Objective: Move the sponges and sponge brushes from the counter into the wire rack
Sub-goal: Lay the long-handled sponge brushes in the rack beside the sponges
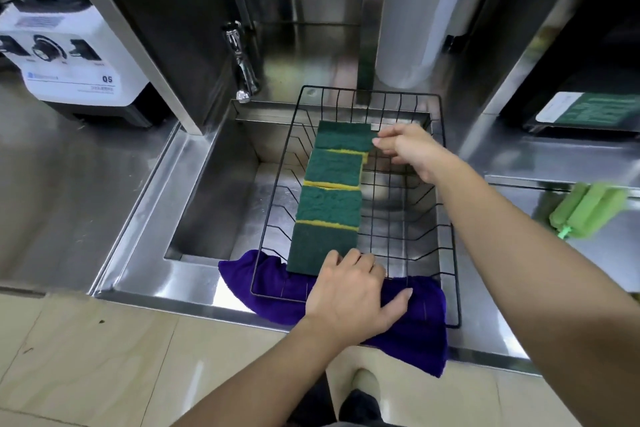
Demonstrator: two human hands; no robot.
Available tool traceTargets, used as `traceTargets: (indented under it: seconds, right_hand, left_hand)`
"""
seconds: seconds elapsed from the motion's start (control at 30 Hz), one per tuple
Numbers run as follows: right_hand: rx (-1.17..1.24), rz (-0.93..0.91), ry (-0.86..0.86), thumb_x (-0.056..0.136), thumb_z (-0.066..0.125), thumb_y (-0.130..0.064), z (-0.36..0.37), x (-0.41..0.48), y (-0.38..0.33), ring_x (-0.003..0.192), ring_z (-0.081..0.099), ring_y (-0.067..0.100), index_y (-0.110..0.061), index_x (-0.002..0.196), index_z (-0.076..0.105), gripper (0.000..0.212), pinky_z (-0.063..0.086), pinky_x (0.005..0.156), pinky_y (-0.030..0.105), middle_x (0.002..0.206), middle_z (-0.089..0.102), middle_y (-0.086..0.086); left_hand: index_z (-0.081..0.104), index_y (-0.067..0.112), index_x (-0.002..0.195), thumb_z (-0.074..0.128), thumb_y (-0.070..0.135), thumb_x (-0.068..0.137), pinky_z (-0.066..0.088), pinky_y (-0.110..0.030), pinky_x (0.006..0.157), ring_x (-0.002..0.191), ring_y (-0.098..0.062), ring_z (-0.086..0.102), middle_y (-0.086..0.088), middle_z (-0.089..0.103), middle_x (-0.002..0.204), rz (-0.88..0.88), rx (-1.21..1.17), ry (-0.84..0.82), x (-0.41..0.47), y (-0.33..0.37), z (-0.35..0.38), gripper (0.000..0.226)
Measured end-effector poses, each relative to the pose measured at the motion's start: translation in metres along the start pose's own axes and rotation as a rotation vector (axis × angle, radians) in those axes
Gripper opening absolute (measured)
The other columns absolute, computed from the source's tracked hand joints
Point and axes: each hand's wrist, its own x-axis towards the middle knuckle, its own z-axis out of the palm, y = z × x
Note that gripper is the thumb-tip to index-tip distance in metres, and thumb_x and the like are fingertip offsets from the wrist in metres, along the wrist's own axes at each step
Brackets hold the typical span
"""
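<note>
Left hand (353, 291), grip spread flat, presses wire rack (446, 218) over steel sink (207, 204); right hand (408, 149) pinches sponge (344, 137).

This looks like a commercial kitchen or drink bar. A steel sink (221, 204) is sunk in a steel counter (69, 184); left of the sink stands a blender base (74, 59), behind it a tap (242, 69).

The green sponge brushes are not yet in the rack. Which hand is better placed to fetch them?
Probably the right hand. The green sponge brushes lie on the counter to the right of the wire rack, on that hand's side. The left hand rests at the rack's near edge, farther away.
</note>
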Motion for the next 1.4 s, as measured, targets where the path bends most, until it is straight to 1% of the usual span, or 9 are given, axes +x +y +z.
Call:
traceTargets:
  seconds: [0.13,0.27,0.53,0.73,0.9,1.0,1.2,1.3,1.4]
  right_hand:
    - [0.023,-0.129,0.104,0.086,0.063,-0.021,-0.035,-0.028,-0.008,0.08,0.064,0.013,-0.025,0.085,0.06,0.005,0.055,0.07,0.029,0.088,0.064,-0.004]
    - [0.085,-0.142,0.273,0.087,0.059,-0.012,-0.068,-0.056,0.004,0.062,0.058,0.016,-0.015,0.083,0.057,0.006,0.045,0.057,0.027,0.078,0.06,0.006]
    - [-0.284,0.033,0.961,0.086,0.056,-0.019,-0.128,-0.116,0.083,0.107,0.054,0.037,-0.003,0.112,0.05,0.031,0.042,0.087,0.041,0.12,0.053,0.019]
    - [-0.223,0.384,0.842,0.083,0.062,-0.039,-0.134,-0.143,0.139,0.111,0.057,0.039,0.0,0.118,0.042,0.056,0.045,0.089,0.043,0.118,0.06,0.022]
    - [-0.213,0.406,0.592,0.08,0.063,-0.04,-0.117,-0.147,0.164,0.089,0.062,0.035,-0.011,0.089,0.061,0.031,0.049,0.076,0.04,0.09,0.064,0.017]
    - [-0.193,0.406,0.574,0.084,0.056,-0.025,-0.114,-0.142,0.163,0.086,0.062,0.038,0.001,0.092,0.062,0.027,0.05,0.072,0.041,0.091,0.063,0.026]
    - [0.004,0.277,0.702,0.083,0.043,-0.007,-0.12,-0.139,0.144,0.033,0.047,0.023,-0.004,0.054,0.044,0.03,0.037,0.041,0.026,0.028,0.047,0.004]
    - [0.07,0.116,0.872,0.089,0.041,-0.016,-0.127,-0.136,0.112,0.07,0.053,0.028,-0.009,0.068,0.045,0.023,0.044,0.063,0.043,0.07,0.055,0.017]
    - [0.165,-0.083,0.927,0.088,0.041,-0.026,-0.122,-0.135,0.071,0.068,0.053,0.027,-0.021,0.064,0.037,0.025,0.042,0.063,0.041,0.078,0.054,0.017]
  left_hand:
    - [0.063,0.014,0.077,0.029,0.058,0.086,0.041,-0.039,0.071,0.079,-0.023,0.053,-0.003,0.064,0.079,0.007,0.007,-0.013,0.0,0.0,-0.002,0.057]
    - [0.06,0.018,0.087,0.018,0.063,0.084,0.034,-0.037,0.079,0.089,-0.021,0.05,0.0,0.063,0.091,-0.016,0.019,-0.03,-0.001,-0.003,-0.001,0.062]
    - [0.059,0.018,0.089,0.026,0.067,0.083,0.038,-0.037,0.077,0.089,-0.022,0.055,0.0,0.065,0.092,-0.006,-0.039,-0.01,0.022,0.042,-0.003,0.059]
    - [0.058,0.019,0.083,0.026,0.064,0.086,0.04,-0.033,0.068,0.081,-0.021,0.058,0.0,0.066,0.087,0.074,-0.033,-0.022,0.017,0.055,0.006,0.056]
    - [0.057,0.019,0.081,0.026,0.065,0.085,0.033,-0.032,0.061,0.079,-0.02,0.058,0.0,0.065,0.084,0.084,-0.027,-0.023,0.017,0.056,0.005,0.056]
    - [0.057,0.019,0.08,0.024,0.066,0.084,0.03,-0.032,0.06,0.078,-0.021,0.058,0.0,0.065,0.083,0.075,-0.029,-0.018,0.016,0.056,0.006,0.058]
    - [0.058,0.018,0.085,0.021,0.068,0.082,0.032,-0.034,0.063,0.082,-0.023,0.058,-0.002,0.066,0.087,0.067,-0.05,-0.005,0.016,0.055,0.009,0.062]
    - [0.058,0.017,0.086,0.02,0.068,0.082,0.032,-0.033,0.062,0.082,-0.023,0.059,-0.002,0.066,0.087,0.082,-0.071,0.015,0.014,0.053,0.01,0.064]
    - [0.059,0.017,0.087,0.025,0.068,0.083,0.037,-0.034,0.068,0.084,-0.023,0.057,-0.002,0.066,0.087,0.091,-0.104,0.042,0.011,0.047,0.009,0.061]
